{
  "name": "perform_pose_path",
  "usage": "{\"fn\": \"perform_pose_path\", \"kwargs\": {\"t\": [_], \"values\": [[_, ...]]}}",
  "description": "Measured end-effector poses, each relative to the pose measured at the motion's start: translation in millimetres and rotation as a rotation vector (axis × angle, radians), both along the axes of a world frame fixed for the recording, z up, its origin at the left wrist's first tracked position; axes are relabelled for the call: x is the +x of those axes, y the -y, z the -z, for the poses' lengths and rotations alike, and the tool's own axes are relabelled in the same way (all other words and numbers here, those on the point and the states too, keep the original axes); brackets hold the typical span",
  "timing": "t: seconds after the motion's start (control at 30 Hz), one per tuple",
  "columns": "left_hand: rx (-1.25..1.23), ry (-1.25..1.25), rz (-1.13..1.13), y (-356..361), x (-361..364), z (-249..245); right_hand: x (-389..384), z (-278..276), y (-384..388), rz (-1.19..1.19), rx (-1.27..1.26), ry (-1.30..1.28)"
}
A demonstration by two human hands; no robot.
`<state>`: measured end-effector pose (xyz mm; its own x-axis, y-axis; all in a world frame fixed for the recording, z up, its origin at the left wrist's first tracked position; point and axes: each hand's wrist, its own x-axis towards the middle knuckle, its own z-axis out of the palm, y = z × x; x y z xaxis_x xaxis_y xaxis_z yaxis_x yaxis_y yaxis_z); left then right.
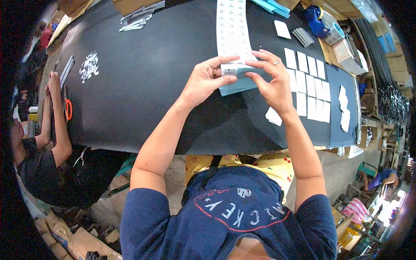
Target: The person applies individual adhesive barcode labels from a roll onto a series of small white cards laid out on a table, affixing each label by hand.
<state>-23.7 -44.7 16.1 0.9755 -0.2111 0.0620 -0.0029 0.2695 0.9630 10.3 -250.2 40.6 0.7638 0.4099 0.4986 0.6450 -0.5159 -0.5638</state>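
Between both hands, above the black table, is a small light-blue piece (243, 70), apparently folded or flat card. A white label (229, 69) with dark print lies at its left end. My left hand (207, 81) pinches that end, fingers behind and thumb in front. My right hand (274, 77), with a ring on one finger, grips the other end between thumb and fingers. More light-blue material (237, 88) lies on the table just below the hands. A long white sheet of printed labels (233, 28) runs from behind the hands to the far edge.
White cards (311, 84) lie in rows at the right, with a small pile (273, 116) nearer me. Orange-handled scissors (68, 109), white scraps (89, 67) and grey strips (142, 17) are left. A co-worker's hands (53, 82) are at the left edge. Boxes (346, 52) stand far right.
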Motion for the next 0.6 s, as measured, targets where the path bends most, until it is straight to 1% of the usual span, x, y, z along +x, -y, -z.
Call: {"fn": "perform_pose_path", "kwargs": {"t": [0.1,0.17,0.2,0.27,0.3,0.37,0.47,0.5,0.6], "values": [[-0.010,0.011,-0.042,1.2,3.0,3.8,0.3,-3.1,1.5,0.019,-0.004,-0.032],[0.117,0.043,-0.036,0.7,4.1,8.6,-4.0,-9.8,-3.0,0.008,0.012,-0.019],[0.116,0.039,-0.035,0.8,4.1,9.7,-6.2,-14.2,-6.2,0.008,0.011,-0.022],[0.192,0.067,-0.055,1.7,3.8,11.8,-10.8,-21.8,-13.8,-0.042,-0.063,0.056],[0.191,0.066,-0.052,1.6,3.5,13.0,-11.6,-23.0,-17.7,-0.039,-0.064,0.054],[0.194,0.057,-0.060,1.2,2.8,15.2,-11.5,-24.6,-26.4,-0.107,-0.139,0.188],[0.152,0.097,-0.083,2.2,2.2,17.6,-11.4,-23.6,-34.6,-0.118,-0.197,0.223],[0.152,0.097,-0.084,1.8,2.0,16.9,-11.2,-23.0,-35.8,-0.118,-0.236,0.249],[0.191,0.109,-0.081,1.3,0.4,12.9,-11.2,-23.2,-36.3,-0.118,-0.246,0.276]]}}
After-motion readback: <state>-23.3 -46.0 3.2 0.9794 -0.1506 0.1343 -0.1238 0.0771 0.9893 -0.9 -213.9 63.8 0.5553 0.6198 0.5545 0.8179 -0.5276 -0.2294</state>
